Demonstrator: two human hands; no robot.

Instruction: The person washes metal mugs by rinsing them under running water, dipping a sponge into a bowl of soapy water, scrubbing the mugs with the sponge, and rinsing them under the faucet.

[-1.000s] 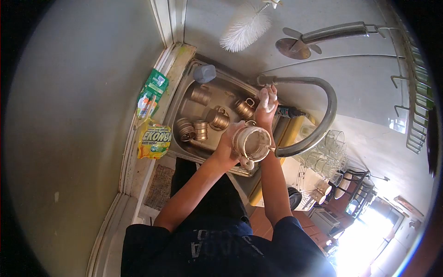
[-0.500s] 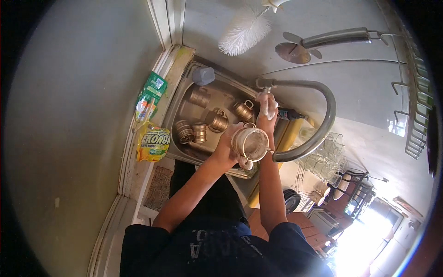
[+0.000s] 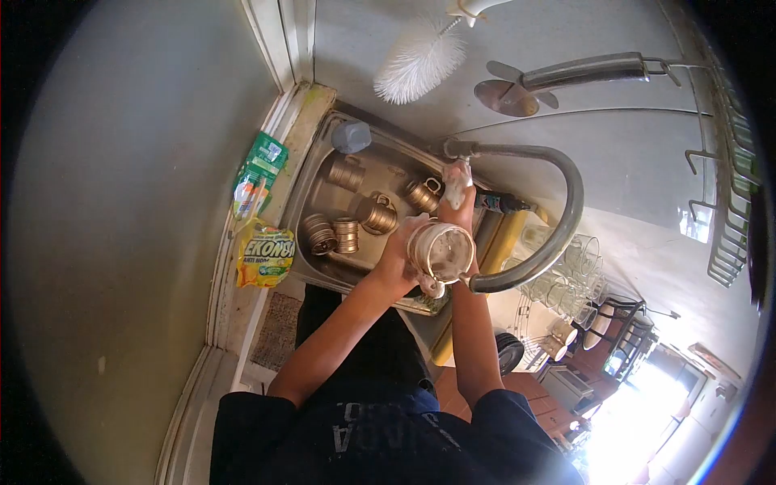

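My left hand [image 3: 398,252] is wrapped round a ribbed metal-coloured mug [image 3: 442,252], its mouth turned up toward me and whitish suds inside. Right beside the mug's rim is the end of the curved tap spout [image 3: 570,206]. My right hand [image 3: 457,184], coated in foam, reaches past the mug to the tap base and closes on the tap handle, which its fingers mostly hide. Below, several similar mugs [image 3: 377,213] lie on their sides or stand in the steel sink [image 3: 311,271].
A blue-grey container [image 3: 351,137] sits at the sink's far corner. Green [image 3: 260,170] and yellow pouches [image 3: 267,255] rest on the left ledge. A white bottle brush [image 3: 424,69] and pizza cutter [image 3: 517,85] hang ahead. A dark bottle [image 3: 499,201] and glasses [image 3: 574,263] are on the right.
The camera view has shifted slightly. The mug stays in my left hand by the spout, with more foamy liquid showing inside. My right hand remains at the tap base.
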